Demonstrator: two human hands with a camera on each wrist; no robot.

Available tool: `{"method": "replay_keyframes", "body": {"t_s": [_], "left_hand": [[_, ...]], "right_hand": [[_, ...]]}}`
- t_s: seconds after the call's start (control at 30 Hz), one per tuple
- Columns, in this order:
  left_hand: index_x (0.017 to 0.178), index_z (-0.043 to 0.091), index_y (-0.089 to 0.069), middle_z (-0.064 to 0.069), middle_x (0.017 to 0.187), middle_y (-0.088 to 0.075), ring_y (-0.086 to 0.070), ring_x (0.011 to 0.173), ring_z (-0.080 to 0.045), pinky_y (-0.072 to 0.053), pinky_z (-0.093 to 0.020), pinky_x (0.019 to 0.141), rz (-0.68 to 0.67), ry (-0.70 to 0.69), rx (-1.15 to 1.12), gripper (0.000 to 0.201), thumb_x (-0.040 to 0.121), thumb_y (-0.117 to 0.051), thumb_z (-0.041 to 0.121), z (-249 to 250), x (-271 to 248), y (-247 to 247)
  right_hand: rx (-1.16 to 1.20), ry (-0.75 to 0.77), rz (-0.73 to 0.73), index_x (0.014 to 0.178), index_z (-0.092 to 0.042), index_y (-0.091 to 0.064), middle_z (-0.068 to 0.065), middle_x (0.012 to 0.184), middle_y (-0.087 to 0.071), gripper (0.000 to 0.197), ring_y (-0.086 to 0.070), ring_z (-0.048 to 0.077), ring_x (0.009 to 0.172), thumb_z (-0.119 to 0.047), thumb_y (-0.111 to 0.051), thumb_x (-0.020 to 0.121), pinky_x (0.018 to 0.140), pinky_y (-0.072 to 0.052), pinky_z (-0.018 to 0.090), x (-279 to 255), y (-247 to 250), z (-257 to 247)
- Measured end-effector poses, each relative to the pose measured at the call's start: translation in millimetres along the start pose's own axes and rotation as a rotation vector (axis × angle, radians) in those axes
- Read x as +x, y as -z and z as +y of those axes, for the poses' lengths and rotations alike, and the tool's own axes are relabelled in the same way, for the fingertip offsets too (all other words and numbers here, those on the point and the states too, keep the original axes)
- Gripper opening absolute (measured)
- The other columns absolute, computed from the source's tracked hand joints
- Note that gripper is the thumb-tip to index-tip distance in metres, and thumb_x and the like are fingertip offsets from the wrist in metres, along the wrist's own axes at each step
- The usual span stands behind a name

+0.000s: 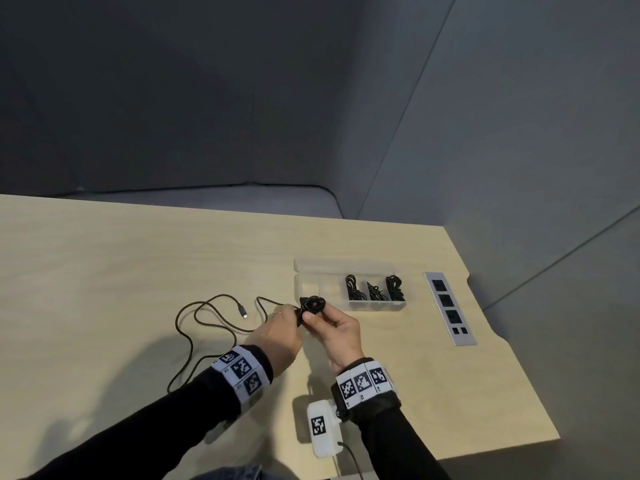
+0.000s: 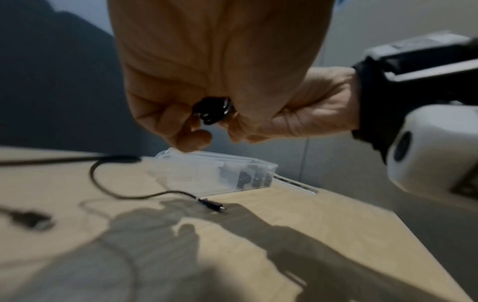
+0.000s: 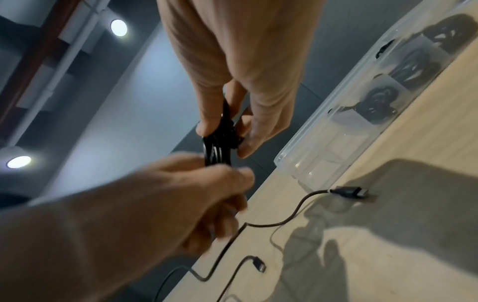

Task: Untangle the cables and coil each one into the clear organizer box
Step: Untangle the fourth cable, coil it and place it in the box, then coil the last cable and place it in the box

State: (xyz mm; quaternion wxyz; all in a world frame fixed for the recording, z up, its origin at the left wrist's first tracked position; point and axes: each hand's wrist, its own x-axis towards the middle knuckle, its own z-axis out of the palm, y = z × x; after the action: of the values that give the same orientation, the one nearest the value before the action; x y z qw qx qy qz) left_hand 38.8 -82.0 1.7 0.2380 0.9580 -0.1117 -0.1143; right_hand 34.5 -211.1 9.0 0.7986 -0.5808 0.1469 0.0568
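A small coil of black cable [image 1: 312,304] hangs above the table, held between both hands. My right hand [image 1: 317,318] pinches the coil [image 3: 220,141] between thumb and fingers. My left hand [image 1: 289,312] grips the coil's near side [image 2: 212,110] with curled fingers. A loose black cable [image 1: 194,322] trails over the wooden table to the left, its plug [image 1: 243,311] lying free. The clear organizer box [image 1: 311,284] stands just beyond the hands. Its three right compartments each hold a coiled black cable [image 1: 372,289]; the left compartments hold nothing.
A grey socket strip [image 1: 449,308] is set into the table right of the box. The table's right edge [image 1: 502,337] lies close beyond it. Grey padded walls rise behind. Two plugs [image 3: 349,192] [image 3: 259,265] lie on the table under the hands.
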Motion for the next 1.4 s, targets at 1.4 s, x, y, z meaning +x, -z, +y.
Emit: {"method": "replay_keyframes", "body": {"t_s": [1.4], "left_hand": [[0.083,0.033,-0.063,0.014,0.101,-0.066,-0.064,0.08,-0.007,-0.052,-0.02,0.067,0.084,-0.277,0.143,0.021,0.082,-0.043,0.039,-151.6,-64.4,-37.8]], "right_hand": [[-2.055,-0.169,-0.282,0.108,-0.008,-0.06,0.007,0.112,-0.063,0.021,-0.059,0.029,0.107,-0.017,-0.048,0.093,0.094,-0.042,0.037,138.8,2.3,-34.1]]}}
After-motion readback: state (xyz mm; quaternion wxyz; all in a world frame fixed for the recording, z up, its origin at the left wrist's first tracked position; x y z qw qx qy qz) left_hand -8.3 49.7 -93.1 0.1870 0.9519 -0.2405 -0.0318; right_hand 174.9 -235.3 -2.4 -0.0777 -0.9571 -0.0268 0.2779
